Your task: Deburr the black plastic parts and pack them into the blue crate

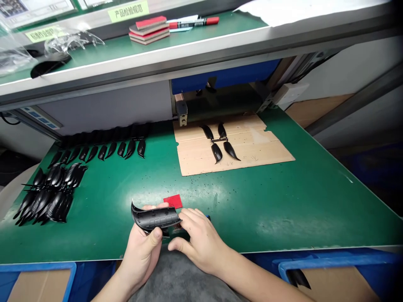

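While two hands (145, 248) (203, 237) touch one shell (157, 218), four pieces (216, 152) on cardboard (267, 153)

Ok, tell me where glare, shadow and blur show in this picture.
Head view: the paper at the top is washed out nearly white; pale sheen lies on the green table; the space under the shelf is dark; the plastic at upper left looks soft; the black part in the left hand shows its surface lines.
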Motion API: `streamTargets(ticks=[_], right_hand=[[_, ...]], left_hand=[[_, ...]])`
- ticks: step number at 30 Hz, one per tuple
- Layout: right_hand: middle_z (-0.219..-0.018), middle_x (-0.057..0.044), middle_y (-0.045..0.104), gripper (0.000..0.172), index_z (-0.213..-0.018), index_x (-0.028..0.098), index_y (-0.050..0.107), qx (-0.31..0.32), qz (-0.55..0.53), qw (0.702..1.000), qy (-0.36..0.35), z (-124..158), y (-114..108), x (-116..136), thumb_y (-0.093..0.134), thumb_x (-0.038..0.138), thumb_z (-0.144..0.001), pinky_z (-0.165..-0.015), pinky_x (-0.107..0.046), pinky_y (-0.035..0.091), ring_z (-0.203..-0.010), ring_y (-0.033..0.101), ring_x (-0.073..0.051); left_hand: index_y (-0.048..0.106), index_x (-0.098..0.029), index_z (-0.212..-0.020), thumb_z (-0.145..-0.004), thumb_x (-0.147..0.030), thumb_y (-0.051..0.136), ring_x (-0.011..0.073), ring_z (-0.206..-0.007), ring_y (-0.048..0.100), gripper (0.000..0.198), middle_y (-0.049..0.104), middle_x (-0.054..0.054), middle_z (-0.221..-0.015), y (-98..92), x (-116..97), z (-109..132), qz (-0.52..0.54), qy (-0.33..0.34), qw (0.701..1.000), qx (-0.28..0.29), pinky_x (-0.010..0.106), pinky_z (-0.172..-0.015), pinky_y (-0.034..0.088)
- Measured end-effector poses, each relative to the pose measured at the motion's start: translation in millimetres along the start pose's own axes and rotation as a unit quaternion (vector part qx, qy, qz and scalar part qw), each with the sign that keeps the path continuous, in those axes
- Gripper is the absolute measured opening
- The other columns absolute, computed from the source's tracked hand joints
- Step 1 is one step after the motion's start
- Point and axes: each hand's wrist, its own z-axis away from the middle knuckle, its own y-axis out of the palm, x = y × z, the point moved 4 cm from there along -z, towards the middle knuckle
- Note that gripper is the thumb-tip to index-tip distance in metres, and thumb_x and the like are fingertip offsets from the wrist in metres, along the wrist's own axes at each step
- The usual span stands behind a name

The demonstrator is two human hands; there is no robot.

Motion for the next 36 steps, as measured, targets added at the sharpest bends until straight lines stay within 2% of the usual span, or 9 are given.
streamTargets(ticks=[3,7,18,26,31,33,36], right_hand=[[-0.086,-0.006,0.057,0.045,-0.087,0.017,0.059,-0.024,0.111,0.993,-0.034,-1,10,4,0.042,0.059,-0.089,-0.069,-0.033,0.031,-0.081,0.047,-0.02],[-0.086,-0.006,0.055,0.044,-0.084,0.019,0.06,-0.024,0.187,0.982,-0.028,-1,14,4,0.042,0.059,-0.089,-0.066,-0.033,0.028,-0.078,0.044,-0.02],[-0.08,-0.003,0.058,0.033,-0.079,0.021,0.063,0.001,0.246,0.969,-0.029,-3,16,5,0.047,0.048,-0.092,-0.064,-0.033,0.023,-0.073,0.043,-0.019],[-0.083,0.0,0.068,0.032,-0.079,0.024,0.066,0.067,0.221,0.973,-0.022,-7,17,5,0.049,0.049,-0.091,-0.064,-0.032,0.027,-0.073,0.053,-0.018],[-0.08,-0.003,0.069,0.035,-0.075,0.021,0.065,0.089,0.219,0.971,-0.029,-8,14,6,0.048,0.046,-0.092,-0.064,-0.032,0.029,-0.071,0.056,-0.018],[-0.081,-0.003,0.07,0.036,-0.074,0.02,0.065,0.109,0.164,0.98,-0.037,-8,13,5,0.047,0.046,-0.093,-0.064,-0.03,0.032,-0.072,0.058,-0.017],[-0.083,-0.001,0.068,0.041,-0.081,0.019,0.063,0.148,0.001,0.987,-0.058,-6,16,3,0.039,0.049,-0.096,-0.063,-0.025,0.037,-0.073,0.059,-0.014]], left_hand=[[0.055,-0.02,-0.115,-0.077,-0.028,0.071,0.0274,-0.115,0.054,0.042,0.062,0.011,-0.118,4.4,0,2,-0.01,-0.003,1.0,-0.002,0.041,-0.098,0.042],[0.055,-0.019,-0.116,-0.078,-0.031,0.07,0.0286,-0.116,0.052,0.042,0.061,0.013,-0.119,5.6,2,5,-0.014,-0.001,1.0,0.007,0.041,-0.095,0.044],[0.056,-0.022,-0.111,-0.08,-0.025,0.068,0.026,-0.116,0.051,0.033,0.062,0.009,-0.115,7.6,4,5,0.01,0.0,1.0,0.015,0.033,-0.085,0.048],[0.058,-0.02,-0.11,-0.075,-0.029,0.073,0.0278,-0.109,0.056,0.039,0.065,0.01,-0.112,4.9,6,6,-0.013,0.005,1.0,-0.002,0.034,-0.082,0.049],[0.057,-0.021,-0.107,-0.074,-0.027,0.074,0.0277,-0.108,0.057,0.038,0.065,0.009,-0.111,0.7,9,6,-0.012,0.0,1.0,-0.014,0.036,-0.084,0.049],[0.057,-0.023,-0.107,-0.074,-0.027,0.074,0.0266,-0.11,0.057,0.038,0.064,0.007,-0.112,-1.3,10,7,-0.005,-0.001,1.0,-0.014,0.036,-0.087,0.048],[0.057,-0.024,-0.109,-0.072,-0.031,0.075,0.026,-0.11,0.057,0.042,0.064,0.007,-0.112,-1.5,8,7,0.002,0.002,1.0,-0.013,0.037,-0.09,0.047]])
